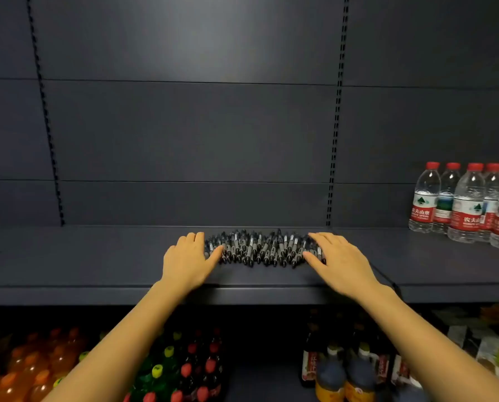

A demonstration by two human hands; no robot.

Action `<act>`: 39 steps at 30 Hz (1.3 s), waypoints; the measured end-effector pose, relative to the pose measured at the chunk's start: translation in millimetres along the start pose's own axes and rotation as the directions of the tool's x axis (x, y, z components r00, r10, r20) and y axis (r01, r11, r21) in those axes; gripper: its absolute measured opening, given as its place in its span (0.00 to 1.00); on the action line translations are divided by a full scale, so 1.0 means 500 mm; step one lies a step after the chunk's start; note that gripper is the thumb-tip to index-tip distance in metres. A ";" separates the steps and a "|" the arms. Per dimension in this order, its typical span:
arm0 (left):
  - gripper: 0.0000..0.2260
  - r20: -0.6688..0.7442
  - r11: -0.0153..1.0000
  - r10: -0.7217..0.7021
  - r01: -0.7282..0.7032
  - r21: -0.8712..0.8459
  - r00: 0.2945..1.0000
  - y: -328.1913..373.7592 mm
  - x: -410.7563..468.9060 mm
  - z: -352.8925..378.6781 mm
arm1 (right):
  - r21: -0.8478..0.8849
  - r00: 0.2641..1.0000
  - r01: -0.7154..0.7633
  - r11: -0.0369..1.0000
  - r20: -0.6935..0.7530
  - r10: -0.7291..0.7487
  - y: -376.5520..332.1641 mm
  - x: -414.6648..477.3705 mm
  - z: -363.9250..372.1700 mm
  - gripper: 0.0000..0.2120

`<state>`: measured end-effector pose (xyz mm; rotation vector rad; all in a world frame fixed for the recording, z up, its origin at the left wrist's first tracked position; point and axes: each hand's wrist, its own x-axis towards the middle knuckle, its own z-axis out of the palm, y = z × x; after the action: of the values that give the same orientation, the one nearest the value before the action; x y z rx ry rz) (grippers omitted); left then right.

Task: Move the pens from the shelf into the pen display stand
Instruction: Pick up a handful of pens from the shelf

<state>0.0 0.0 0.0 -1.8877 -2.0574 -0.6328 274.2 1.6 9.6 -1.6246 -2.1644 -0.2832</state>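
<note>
Nearest, at seven o'clock in the view, orange drink bottles (pixel 16 369) crowd the lower tier, with dark bottles capped red and yellow (pixel 190 367) at six o'clock and brown sauce bottles (pixel 344 369) at five o'clock. Two bare forearms reach over them to the dark grey shelf (pixel 82 256) above. There the left hand (pixel 188 256) lies palm down with its fingers straight and together, its thumb spread against the nine o'clock end of the pens (pixel 262 248). The right hand (pixel 338 259) lies flat too, fingers straight and slightly spread, resting on the three o'clock end of the heap. Neither hand grips anything. The pens form a loose heap of black and grey barrels between the hands, toward the back of the shelf. Farther off, at three o'clock, red-capped water bottles (pixel 463 201) stand on the same shelf, well apart from the pens. Behind everything rises the dark back panel (pixel 184 126).
</note>
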 end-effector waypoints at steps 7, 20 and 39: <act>0.27 0.193 0.988 -0.120 0.135 -0.070 0.974 -0.032 0.116 0.073 | 0.031 0.998 -0.052 0.998 0.045 0.051 0.027 0.090 0.038 0.21; 0.31 0.449 0.913 -0.240 0.357 -0.197 0.861 0.014 0.245 0.140 | 0.195 0.989 -0.147 0.970 0.060 0.138 0.069 0.192 0.090 0.12; 0.34 0.562 0.761 -0.237 0.511 -0.400 0.792 0.043 0.276 0.127 | 0.139 0.998 -0.054 0.989 0.035 0.049 0.063 0.253 0.131 0.11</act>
<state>11.8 152.3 14.6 -2.0664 -2.9000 -1.0119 261.6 147.0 4.8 -1.6134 -2.1107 -0.0886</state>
